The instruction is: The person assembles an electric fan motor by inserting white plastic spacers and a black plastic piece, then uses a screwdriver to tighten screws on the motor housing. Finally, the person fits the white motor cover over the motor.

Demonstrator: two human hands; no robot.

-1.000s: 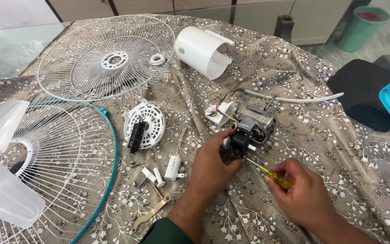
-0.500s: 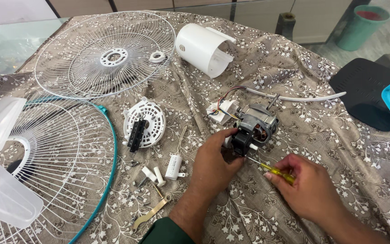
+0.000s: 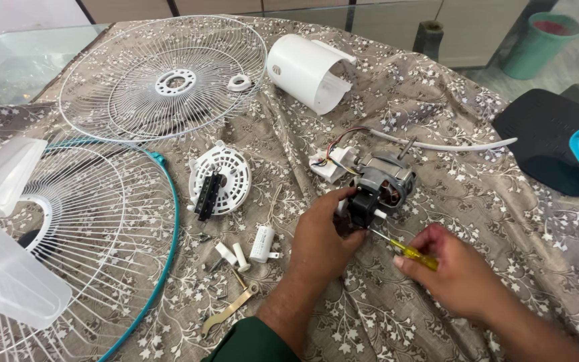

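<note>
A grey fan motor (image 3: 383, 186) with a black block on its near side lies on the patterned cloth (image 3: 437, 100). My left hand (image 3: 322, 243) grips that near side of the motor with thumb and fingers. My right hand (image 3: 456, 273) holds a yellow-handled screwdriver (image 3: 411, 253), its metal tip pointing at the black block. Coloured wires run from the motor to a small white part (image 3: 330, 164), and a white cable (image 3: 450, 146) trails to the right.
Two wire fan guards (image 3: 162, 80) (image 3: 102, 241) lie at the left, beside a clear fan blade (image 3: 1, 268). A white housing (image 3: 306, 72), a round white cover (image 3: 220, 179), a capacitor (image 3: 261, 243), small pegs, screws and a brass bracket (image 3: 228, 310) are scattered about. A black chair seat (image 3: 544, 137) stands at the right.
The view has shifted slightly. My right hand has turned a little around the screwdriver; the motor and my left hand stay in place.
</note>
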